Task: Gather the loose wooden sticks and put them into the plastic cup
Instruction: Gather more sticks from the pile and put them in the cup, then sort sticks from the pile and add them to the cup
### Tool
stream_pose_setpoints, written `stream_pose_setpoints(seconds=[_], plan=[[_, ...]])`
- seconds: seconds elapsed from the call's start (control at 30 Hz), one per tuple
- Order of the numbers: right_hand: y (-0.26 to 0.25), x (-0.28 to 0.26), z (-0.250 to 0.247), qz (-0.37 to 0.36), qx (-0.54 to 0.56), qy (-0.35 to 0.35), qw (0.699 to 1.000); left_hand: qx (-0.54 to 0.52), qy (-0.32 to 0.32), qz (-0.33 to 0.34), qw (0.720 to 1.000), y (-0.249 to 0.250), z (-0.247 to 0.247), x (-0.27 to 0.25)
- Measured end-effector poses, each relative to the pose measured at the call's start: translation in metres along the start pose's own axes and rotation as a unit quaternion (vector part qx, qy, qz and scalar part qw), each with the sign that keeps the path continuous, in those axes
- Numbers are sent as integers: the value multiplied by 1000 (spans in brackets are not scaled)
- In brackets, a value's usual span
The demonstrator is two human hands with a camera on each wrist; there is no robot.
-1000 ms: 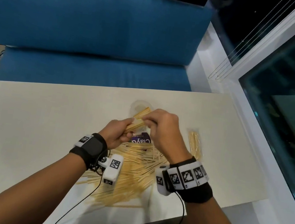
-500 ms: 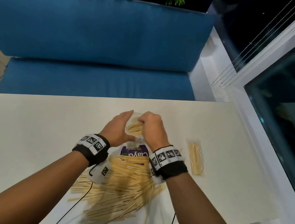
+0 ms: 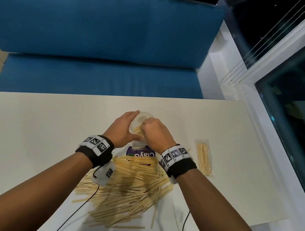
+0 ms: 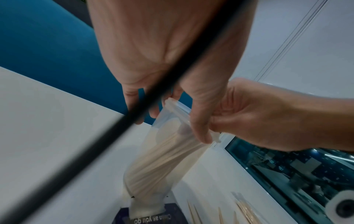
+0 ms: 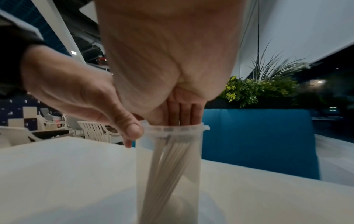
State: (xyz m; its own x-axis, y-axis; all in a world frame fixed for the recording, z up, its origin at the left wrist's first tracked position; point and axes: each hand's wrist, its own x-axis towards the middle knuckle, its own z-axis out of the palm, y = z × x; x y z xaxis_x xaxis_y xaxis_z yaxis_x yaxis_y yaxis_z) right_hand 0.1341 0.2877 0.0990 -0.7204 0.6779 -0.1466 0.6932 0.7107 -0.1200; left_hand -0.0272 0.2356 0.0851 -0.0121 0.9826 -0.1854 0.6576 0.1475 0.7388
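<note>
A clear plastic cup point(image 3: 142, 118) stands upright on the white table point(image 3: 27, 137). My left hand point(image 3: 126, 129) grips it at the rim, thumb point(image 5: 132, 130) on the near side and fingers point(image 4: 134, 106) on the far side. My right hand point(image 3: 154, 132) is over the cup's mouth, its fingers point(image 5: 182, 113) dipping inside and holding the top ends of a bundle of wooden sticks point(image 5: 168, 159) that leans inside the cup point(image 5: 168, 174) down to its bottom. A big pile of loose sticks point(image 3: 127, 188) lies on the table between my forearms.
A purple-labelled plastic bag point(image 3: 140, 153) lies just behind the pile. A small clear packet of sticks point(image 3: 204, 161) lies to the right. A blue sofa point(image 3: 101, 29) stands beyond the table's far edge, and a window frame point(image 3: 265, 111) runs along the right.
Both hands carried the stick bundle forward and lowered it into the cup. The left hand let go of the bundle and took hold of the cup's rim.
</note>
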Motion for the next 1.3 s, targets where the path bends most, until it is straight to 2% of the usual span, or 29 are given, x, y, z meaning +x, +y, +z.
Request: stream_pose_setpoints(seconds=[0.07,0.13,0.23,0.33,0.37,0.43,0.5,0.57,0.63,0.7,0.8,0.87,0.93,0.97,1.03,1.1,1.17,1.23,1.3], plan=[[2,-4,1,4,24,16,1000,6,-1,1,1000,1,-1,0],[0,-13,-7,20,99,93,991,-6,-8,-8,1000,3,-2,-4],[-10,-40,-19,82,216,232,945,-28,8,-42,999,-1,-3,-18],[-26,-83,-12,178,315,294,885,-7,63,-60,996,-18,6,-49],[-33,-99,-5,214,353,296,862,-1,66,-58,996,-24,11,-61],[-47,-130,19,293,426,265,814,10,32,-45,998,-36,23,-86],[-61,-161,54,364,470,180,784,18,-23,-34,999,-47,38,-110],[-79,-187,81,421,493,63,759,27,-76,-27,996,-57,54,-132],[-100,-209,100,487,530,-8,694,65,-120,-3,991,-67,71,-155],[-120,-227,117,549,551,-45,627,113,-151,28,982,-78,85,-175],[-141,-241,140,590,562,-89,573,159,-179,50,970,-89,99,-194],[-152,-239,149,597,592,-91,534,163,-185,50,968,-92,103,-199],[-161,-231,148,609,623,-54,487,166,-190,51,966,-93,105,-200],[-162,-224,148,602,639,-40,476,167,-192,50,966,-93,105,-198],[-168,-216,150,586,654,-15,477,168,-199,46,964,-92,104,-195],[-174,-209,147,579,673,20,460,164,-204,43,964,-91,102,-191],[-177,-203,146,580,689,54,431,161,-206,33,965,-89,100,-189],[-179,-198,143,593,702,76,386,157,-199,22,967,-86,99,-189],[-181,-194,140,600,708,81,363,156,-194,19,968,-86,100,-188]])
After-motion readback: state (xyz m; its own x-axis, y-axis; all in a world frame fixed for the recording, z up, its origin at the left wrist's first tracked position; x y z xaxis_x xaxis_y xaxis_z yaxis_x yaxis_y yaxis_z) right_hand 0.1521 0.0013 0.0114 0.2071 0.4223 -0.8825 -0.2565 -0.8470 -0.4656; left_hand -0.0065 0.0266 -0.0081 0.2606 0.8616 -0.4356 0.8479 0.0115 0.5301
